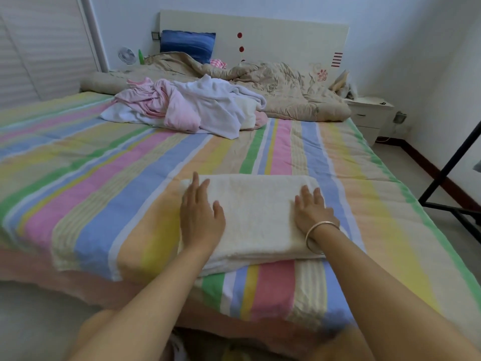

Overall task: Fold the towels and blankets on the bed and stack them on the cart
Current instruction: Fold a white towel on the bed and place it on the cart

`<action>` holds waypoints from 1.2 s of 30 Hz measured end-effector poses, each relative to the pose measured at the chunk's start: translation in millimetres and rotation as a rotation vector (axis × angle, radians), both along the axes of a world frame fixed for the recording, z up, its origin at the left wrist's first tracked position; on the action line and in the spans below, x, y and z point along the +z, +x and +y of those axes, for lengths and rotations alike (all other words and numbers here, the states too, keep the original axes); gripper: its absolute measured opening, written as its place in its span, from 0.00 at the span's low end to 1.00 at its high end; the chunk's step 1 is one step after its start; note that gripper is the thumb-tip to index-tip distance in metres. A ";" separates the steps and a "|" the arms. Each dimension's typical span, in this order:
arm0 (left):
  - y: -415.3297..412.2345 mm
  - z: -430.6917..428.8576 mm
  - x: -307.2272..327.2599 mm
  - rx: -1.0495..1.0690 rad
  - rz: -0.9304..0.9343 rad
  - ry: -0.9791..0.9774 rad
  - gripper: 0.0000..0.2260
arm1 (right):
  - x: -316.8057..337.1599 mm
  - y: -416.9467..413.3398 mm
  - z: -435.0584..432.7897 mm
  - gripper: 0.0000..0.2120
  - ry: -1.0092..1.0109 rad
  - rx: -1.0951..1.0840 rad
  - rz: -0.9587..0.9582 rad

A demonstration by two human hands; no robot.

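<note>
A cream towel point(256, 217) lies folded into a thick rectangle near the front edge of the striped bed point(104, 168). My left hand point(200, 214) rests flat on its left end, fingers spread. My right hand point(312, 212), with a silver bangle at the wrist, presses flat on its right end. Neither hand grips anything. Farther back on the bed sits a rumpled pile of pink and white towels point(190, 108). A crumpled beige blanket point(281, 87) stretches along the headboard side.
A blue pillow point(187, 45) leans at the headboard. A white nightstand point(369, 118) stands right of the bed. A black metal frame point(453, 183) rises at the right edge over the grey floor. A small fan point(126, 55) sits at the back left.
</note>
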State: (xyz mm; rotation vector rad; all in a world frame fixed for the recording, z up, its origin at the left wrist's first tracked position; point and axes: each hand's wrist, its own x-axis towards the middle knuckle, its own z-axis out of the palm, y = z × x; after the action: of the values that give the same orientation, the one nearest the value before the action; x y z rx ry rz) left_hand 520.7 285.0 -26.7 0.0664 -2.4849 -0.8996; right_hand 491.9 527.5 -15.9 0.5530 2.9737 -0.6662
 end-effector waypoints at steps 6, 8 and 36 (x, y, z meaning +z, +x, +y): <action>29.0 -34.5 0.9 0.304 -0.586 0.366 0.33 | 4.0 12.8 -7.7 0.43 -0.177 -0.290 0.041; 29.2 -40.5 6.5 0.239 -0.629 0.566 0.37 | 9.7 10.6 0.7 0.47 -0.174 -0.278 -0.032; 226.7 -368.4 1.9 0.790 -0.172 1.035 0.13 | 28.3 92.2 -436.5 0.44 -0.533 0.858 -0.054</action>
State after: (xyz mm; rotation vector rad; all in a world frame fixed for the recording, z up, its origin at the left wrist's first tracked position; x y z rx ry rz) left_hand 747.4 -83.4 -24.8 1.3712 -1.5766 -1.6680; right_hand 584.1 91.0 12.5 -0.6740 2.4257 -1.1869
